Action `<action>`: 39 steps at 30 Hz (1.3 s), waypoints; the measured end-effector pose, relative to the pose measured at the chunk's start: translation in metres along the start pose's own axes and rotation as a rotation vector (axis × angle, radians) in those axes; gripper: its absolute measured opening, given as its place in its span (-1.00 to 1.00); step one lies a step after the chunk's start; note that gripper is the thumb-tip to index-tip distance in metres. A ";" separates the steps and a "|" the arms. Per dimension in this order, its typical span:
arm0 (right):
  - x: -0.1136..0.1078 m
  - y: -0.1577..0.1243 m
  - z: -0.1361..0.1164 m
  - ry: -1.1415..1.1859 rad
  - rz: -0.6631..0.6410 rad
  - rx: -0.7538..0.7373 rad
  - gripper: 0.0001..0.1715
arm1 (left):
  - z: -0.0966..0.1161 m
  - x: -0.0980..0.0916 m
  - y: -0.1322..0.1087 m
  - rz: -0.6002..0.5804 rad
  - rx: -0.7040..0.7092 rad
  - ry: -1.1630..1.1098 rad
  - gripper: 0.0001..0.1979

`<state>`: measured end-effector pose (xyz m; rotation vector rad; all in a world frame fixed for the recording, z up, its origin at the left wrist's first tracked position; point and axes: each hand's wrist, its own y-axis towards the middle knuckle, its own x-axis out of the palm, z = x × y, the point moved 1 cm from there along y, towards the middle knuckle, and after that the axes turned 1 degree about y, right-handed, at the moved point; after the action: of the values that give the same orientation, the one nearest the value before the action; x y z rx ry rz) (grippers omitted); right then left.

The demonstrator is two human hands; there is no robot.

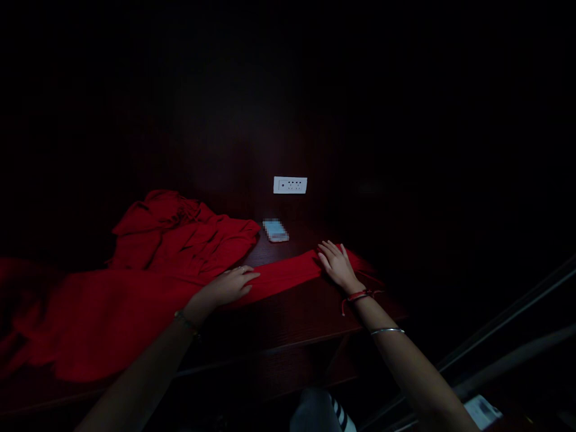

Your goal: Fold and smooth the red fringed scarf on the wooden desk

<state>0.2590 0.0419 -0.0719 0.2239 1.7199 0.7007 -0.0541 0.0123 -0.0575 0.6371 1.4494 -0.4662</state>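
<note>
A long red cloth (288, 273) lies across the dark wooden table, narrow and flat on the right, wider and loose on the left. My left hand (230, 284) rests on the cloth near its middle, fingers stretched out. Farther right, my right hand (335, 262) lies flat on the narrow strip, fingers extended. Behind my left hand, more red fabric (180, 234) is heaped in folds. Whether the heap and the strip are one piece, I cannot tell.
A phone-like object (275, 230), blurred out, lies on the table (288, 318) near the back wall. A white socket panel (290, 185) is on that wall. At lower right are pale diagonal bars (508, 321) and a light-coloured object (482, 411). The surroundings are very dark.
</note>
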 end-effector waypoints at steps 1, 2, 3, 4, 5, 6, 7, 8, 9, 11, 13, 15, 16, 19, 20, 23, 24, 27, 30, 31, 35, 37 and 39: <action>-0.002 -0.001 -0.012 0.028 0.011 -0.083 -0.52 | 0.001 0.001 0.001 0.005 0.005 -0.001 -0.62; -0.003 -0.002 -0.025 0.061 -0.006 -0.184 -0.53 | 0.001 0.002 0.003 0.013 0.011 -0.003 -0.63; -0.003 -0.003 -0.037 0.096 -0.047 -0.294 -0.54 | 0.002 0.003 0.005 0.023 0.017 -0.004 -0.63; -0.002 -0.004 -0.049 0.127 -0.100 -0.400 -0.55 | 0.002 0.003 0.007 0.034 0.023 -0.004 -0.64; 0.000 -0.005 -0.059 0.150 -0.149 -0.486 -0.56 | 0.003 0.002 0.008 0.048 0.027 0.000 -0.64; 0.003 -0.005 -0.066 0.164 -0.186 -0.546 -0.58 | 0.003 0.000 0.008 0.059 0.026 0.010 -0.65; 0.006 -0.006 -0.071 0.168 -0.205 -0.577 -0.59 | 0.004 -0.002 0.008 0.063 0.020 0.027 -0.67; 0.009 -0.006 -0.073 0.165 -0.206 -0.581 -0.61 | 0.005 -0.004 0.008 0.063 0.011 0.052 -0.68; 0.011 -0.005 -0.073 0.158 -0.196 -0.569 -0.63 | 0.006 -0.007 0.007 0.059 -0.005 0.084 -0.69; 0.013 -0.005 -0.069 0.139 -0.173 -0.539 -0.65 | 0.005 -0.014 0.003 0.039 -0.067 0.157 -0.69; 0.013 -0.005 -0.064 0.116 -0.158 -0.527 -0.66 | 0.002 -0.020 -0.001 0.003 -0.157 0.223 -0.69; 0.011 -0.005 -0.061 0.089 -0.152 -0.523 -0.67 | -0.003 -0.030 -0.006 -0.021 -0.232 0.268 -0.72; 0.010 -0.005 -0.060 0.078 -0.147 -0.514 -0.68 | -0.004 -0.035 -0.008 -0.016 -0.245 0.285 -0.73; 0.007 -0.007 -0.056 0.073 -0.094 -0.421 -0.71 | 0.000 -0.054 -0.016 0.074 -0.221 0.343 -0.76; 0.006 -0.008 -0.054 0.083 -0.071 -0.383 -0.72 | 0.005 -0.058 -0.019 0.102 -0.199 0.364 -0.76; 0.002 -0.013 -0.048 0.139 -0.054 -0.351 -0.73 | 0.025 -0.055 -0.031 0.097 -0.104 0.409 -0.78; 0.001 -0.015 -0.046 0.158 -0.068 -0.366 -0.73 | 0.032 -0.049 -0.035 0.070 -0.060 0.411 -0.79; 0.001 -0.018 -0.040 0.173 -0.132 -0.414 -0.73 | 0.046 -0.028 -0.045 0.013 0.025 0.396 -0.78; 0.006 -0.019 -0.038 0.130 -0.193 -0.465 -0.70 | 0.047 -0.015 -0.050 0.011 0.017 0.404 -0.76; 0.007 -0.019 -0.038 0.117 -0.205 -0.479 -0.69 | 0.045 -0.013 -0.051 0.011 0.017 0.408 -0.76; 0.007 -0.017 -0.039 0.092 -0.195 -0.484 -0.65 | 0.034 -0.005 -0.056 0.076 0.064 0.394 -0.72; 0.006 -0.017 -0.039 0.086 -0.180 -0.481 -0.64 | 0.029 0.002 -0.059 0.130 0.072 0.383 -0.69; 0.005 -0.017 -0.039 0.079 -0.181 -0.484 -0.64 | 0.025 0.008 -0.061 0.140 0.078 0.367 -0.70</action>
<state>0.2245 0.0174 -0.0808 -0.2952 1.5674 0.9735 -0.0738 -0.0492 -0.0726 0.9156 1.7235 -0.3067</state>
